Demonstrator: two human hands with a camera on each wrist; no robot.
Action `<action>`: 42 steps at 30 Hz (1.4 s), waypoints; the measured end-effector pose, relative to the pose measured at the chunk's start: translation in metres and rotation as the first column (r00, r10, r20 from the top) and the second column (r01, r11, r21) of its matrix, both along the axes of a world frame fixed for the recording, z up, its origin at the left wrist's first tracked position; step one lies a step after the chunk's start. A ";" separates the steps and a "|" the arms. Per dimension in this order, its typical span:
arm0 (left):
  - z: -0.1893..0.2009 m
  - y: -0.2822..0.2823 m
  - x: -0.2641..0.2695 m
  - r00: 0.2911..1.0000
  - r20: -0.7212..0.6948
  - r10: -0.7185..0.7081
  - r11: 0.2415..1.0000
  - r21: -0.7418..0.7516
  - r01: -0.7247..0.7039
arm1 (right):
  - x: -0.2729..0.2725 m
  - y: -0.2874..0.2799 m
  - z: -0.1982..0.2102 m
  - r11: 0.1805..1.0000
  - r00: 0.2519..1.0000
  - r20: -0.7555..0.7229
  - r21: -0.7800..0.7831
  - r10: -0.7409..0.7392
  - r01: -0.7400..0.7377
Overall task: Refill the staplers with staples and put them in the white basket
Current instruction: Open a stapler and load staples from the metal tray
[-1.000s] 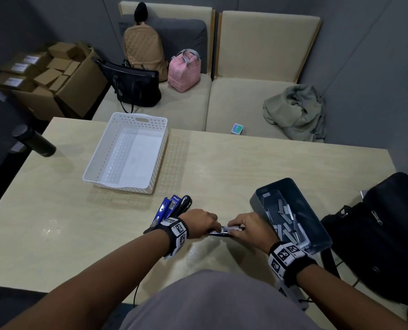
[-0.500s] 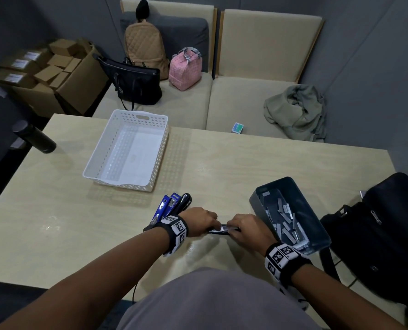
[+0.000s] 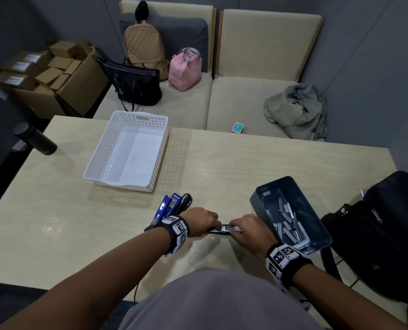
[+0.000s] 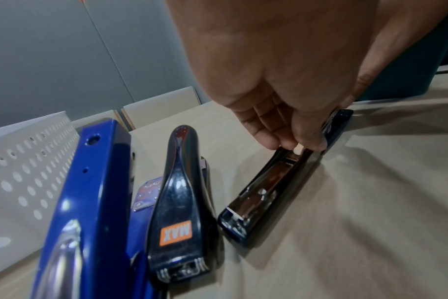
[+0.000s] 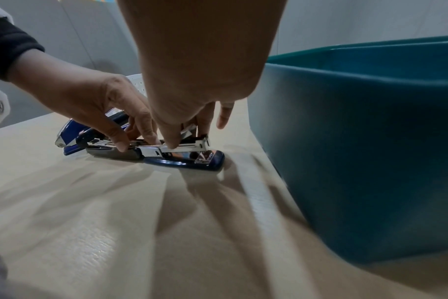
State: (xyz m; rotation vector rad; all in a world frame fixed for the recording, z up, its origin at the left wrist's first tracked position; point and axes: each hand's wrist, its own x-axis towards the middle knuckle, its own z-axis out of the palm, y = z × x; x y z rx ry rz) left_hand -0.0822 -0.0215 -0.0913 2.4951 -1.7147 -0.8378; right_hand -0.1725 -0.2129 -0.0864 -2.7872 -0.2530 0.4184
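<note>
At the near edge of the counter (image 3: 233,167), a dark blue stapler (image 5: 182,155) is lying flat with its top swung open and its metal staple channel exposed. The left hand (image 3: 201,221) is curling its fingers and thumb down onto the rear part of that stapler, pinching the channel and holding it steady. The right hand (image 3: 250,228) is pinching a strip of staples (image 5: 188,131) between thumb and fingertips and is pressing down on the front of the channel, so both hands are closed on something, nearly touching each other over the stapler. Just left of the left wrist, a bright blue stapler (image 4: 90,202) and a black stapler (image 4: 178,212) marked MAX are lying side by side, touching. The white basket (image 3: 126,151) is sitting farther back on the counter, beyond those staplers and holding none of them. A dark teal bin (image 3: 291,215) of loose staple strips is standing just beside the right hand, and a black bag (image 3: 388,234) is resting at the right edge.
</note>
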 end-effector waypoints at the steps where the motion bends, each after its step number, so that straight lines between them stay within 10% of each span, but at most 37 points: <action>1: 0.000 0.000 0.000 1.000 0.000 -0.001 1.000 0.000 0.001 | 0.000 0.001 0.000 1.000 1.000 0.005 -0.005 -0.001 0.001; 42: 0.000 0.045 0.002 0.989 0.119 0.089 0.984 0.143 -0.106 | 0.001 -0.006 -0.019 0.995 0.991 -0.095 0.011 -0.098 0.100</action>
